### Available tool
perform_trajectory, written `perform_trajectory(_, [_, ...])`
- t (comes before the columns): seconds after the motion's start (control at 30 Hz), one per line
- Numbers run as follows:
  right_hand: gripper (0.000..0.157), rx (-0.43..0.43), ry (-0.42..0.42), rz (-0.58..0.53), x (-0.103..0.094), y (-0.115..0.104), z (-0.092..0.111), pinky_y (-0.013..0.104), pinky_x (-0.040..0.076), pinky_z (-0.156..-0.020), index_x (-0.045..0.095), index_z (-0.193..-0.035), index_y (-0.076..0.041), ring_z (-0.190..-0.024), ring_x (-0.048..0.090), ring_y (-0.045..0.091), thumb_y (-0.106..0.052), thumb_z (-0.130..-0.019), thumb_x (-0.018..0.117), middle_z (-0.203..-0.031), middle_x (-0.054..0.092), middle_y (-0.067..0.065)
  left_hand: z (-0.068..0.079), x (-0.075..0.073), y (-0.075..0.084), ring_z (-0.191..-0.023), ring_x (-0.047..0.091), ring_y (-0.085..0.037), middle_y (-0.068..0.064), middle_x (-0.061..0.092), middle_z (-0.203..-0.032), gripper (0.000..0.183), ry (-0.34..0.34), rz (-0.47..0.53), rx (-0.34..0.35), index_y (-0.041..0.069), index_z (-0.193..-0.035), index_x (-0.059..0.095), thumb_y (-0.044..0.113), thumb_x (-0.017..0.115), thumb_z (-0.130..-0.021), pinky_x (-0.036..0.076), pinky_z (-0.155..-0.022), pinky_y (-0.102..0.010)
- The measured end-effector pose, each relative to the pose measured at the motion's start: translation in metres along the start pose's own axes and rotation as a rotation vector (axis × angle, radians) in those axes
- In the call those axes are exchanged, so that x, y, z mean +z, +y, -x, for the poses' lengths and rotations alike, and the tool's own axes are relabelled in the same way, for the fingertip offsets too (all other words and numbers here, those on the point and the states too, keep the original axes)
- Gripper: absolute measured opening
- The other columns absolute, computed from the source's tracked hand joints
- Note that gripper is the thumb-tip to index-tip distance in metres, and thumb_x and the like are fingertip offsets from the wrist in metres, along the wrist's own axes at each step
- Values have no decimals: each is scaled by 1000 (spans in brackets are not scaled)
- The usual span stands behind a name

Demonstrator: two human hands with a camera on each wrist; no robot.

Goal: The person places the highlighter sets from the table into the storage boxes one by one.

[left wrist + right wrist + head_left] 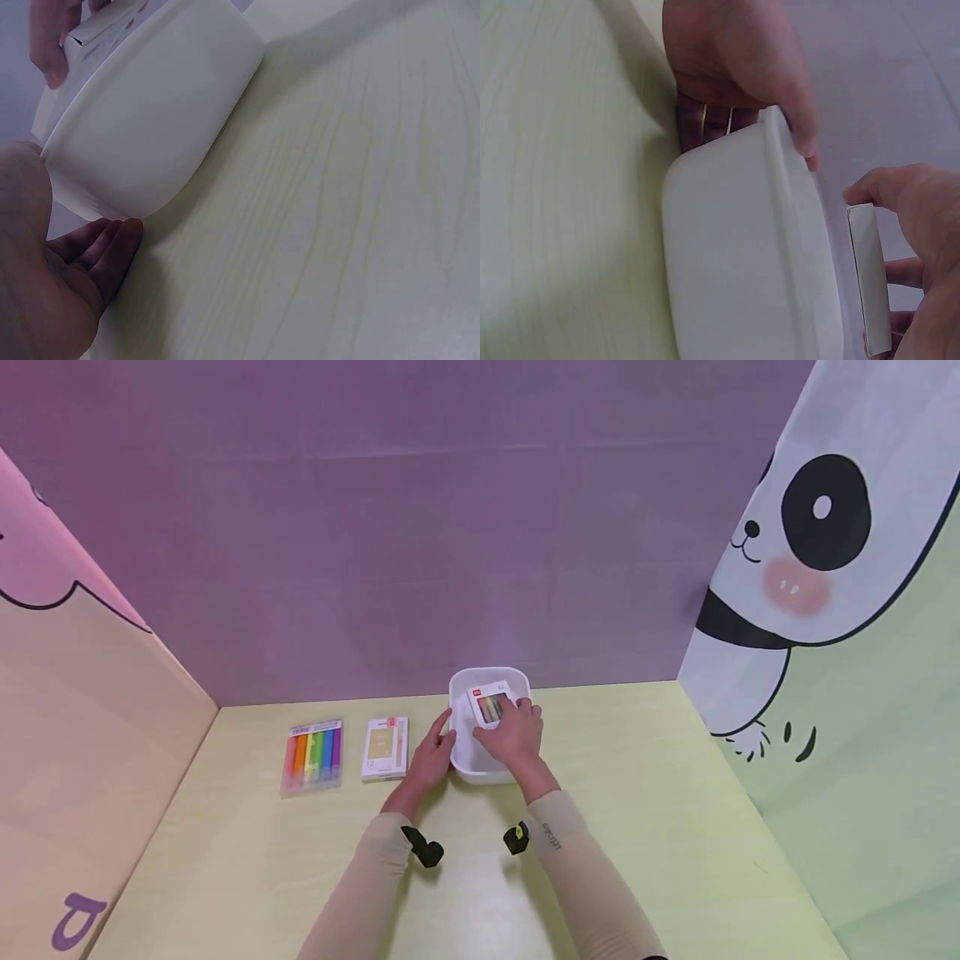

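While the right hand [517, 732] is pinching the small box [486, 700] by its edges over the tub [480, 765], the left hand [432, 756] is gripping the tub's left wall. Weak pinching could be dropping the box onto the rim; slack gripping, letting the tub slide.

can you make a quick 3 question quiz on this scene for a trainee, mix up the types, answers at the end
1. True or false: the right hand is empty.
2. The left hand is holding: a) the purple backdrop, b) the white bin, c) the right sleeve.
3. Fill in: in the head view, the white-and-gold box lies between the white bin and the ____.

Key:
1. False; it grips a small white box over the white bin.
2. b
3. marker pack
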State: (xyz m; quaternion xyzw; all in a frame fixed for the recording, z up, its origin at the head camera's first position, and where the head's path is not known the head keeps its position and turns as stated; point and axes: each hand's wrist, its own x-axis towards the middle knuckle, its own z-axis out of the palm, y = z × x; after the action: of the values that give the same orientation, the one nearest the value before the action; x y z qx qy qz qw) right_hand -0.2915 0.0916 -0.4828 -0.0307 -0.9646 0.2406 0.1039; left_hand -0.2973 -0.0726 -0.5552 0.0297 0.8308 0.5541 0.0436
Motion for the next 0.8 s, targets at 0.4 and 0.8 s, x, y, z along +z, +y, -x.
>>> perform_trajectory(0.4, [75, -7, -25, 22, 11, 5, 2, 47, 43, -89, 54, -137, -9, -110, 47, 38, -54, -79, 71, -134, 47, 21, -1, 0, -2, -105, 59, -31, -18, 62, -120, 50, 10, -17, 27, 27, -153, 31, 32, 42, -104, 42, -95, -49])
perform_trajectory(0.8, [57, 11, -20, -24, 19, 13, 1, 49, 42, -93, 58, -131, -7, -116, 47, 39, -42, -88, 67, -138, 46, 21, 0, 0, -1, -108, 58, -31, -17, 61, -122, 50, 7, -5, 9, 30, -153, 31, 35, 42, -104, 40, -97, -48])
